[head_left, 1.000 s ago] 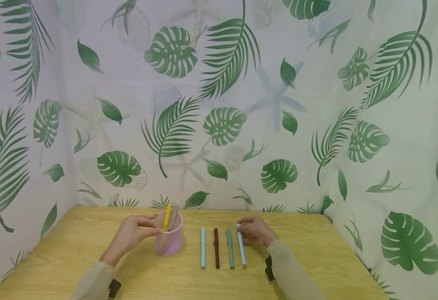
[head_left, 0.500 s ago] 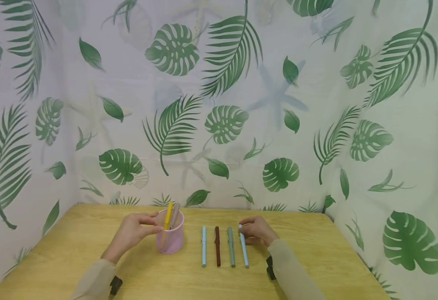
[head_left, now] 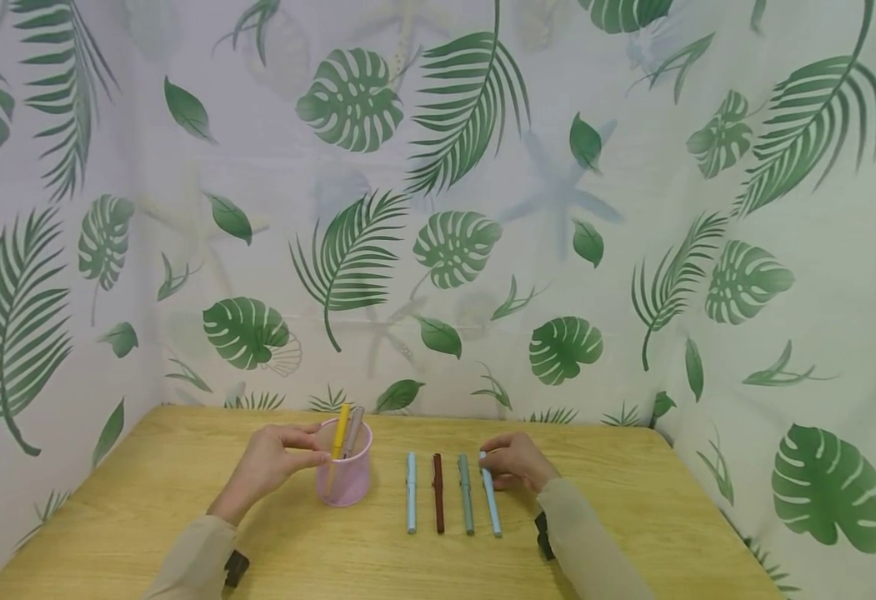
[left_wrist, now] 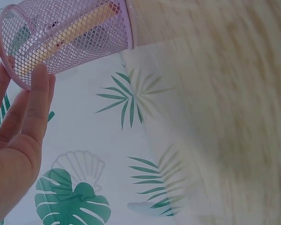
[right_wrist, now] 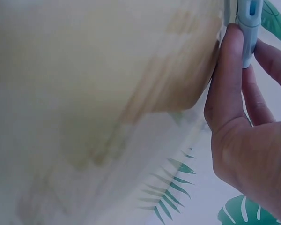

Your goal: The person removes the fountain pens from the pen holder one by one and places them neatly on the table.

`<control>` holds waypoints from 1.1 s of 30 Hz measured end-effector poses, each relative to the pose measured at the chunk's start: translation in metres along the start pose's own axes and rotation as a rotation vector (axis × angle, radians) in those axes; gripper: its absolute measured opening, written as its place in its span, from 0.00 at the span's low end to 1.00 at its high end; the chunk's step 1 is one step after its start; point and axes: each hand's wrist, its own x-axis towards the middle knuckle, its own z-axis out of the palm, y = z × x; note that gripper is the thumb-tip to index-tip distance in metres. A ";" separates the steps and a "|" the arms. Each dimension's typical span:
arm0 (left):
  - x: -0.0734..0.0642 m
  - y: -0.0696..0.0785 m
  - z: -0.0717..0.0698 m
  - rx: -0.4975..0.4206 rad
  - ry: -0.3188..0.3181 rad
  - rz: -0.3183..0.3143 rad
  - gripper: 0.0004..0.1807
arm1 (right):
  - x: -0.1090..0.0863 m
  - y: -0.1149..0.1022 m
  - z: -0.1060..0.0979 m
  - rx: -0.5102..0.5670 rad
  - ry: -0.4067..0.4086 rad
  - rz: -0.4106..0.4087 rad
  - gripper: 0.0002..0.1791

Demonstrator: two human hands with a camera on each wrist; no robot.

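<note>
Our left hand [head_left: 276,461] grips the pink mesh cup [head_left: 353,485] by its rim, probably to steady it; our right hand [head_left: 518,461] pinches the rightmost light-blue pen [head_left: 493,507] on the desk [head_left: 658,508], beside three other pens [head_left: 438,504] spaced apart, perhaps for easy picking.

And here's the table [head_left: 347,558], a broad yellow wood-grain top! Left of centre, the pink mesh cup [head_left: 355,485] stands upright on it. Just right of that, a row of pens, spaced apart: a light blue pen [head_left: 411,496], a dark red pen [head_left: 438,496], a grey-green pen [head_left: 467,496], all pointing away. At the row's right end, a second light blue pen [head_left: 493,507] slants, its near end by the wood.
</note>
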 end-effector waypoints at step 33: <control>0.001 0.000 0.001 -0.022 0.000 -0.010 0.10 | -0.003 0.000 0.001 -0.101 0.041 0.015 0.17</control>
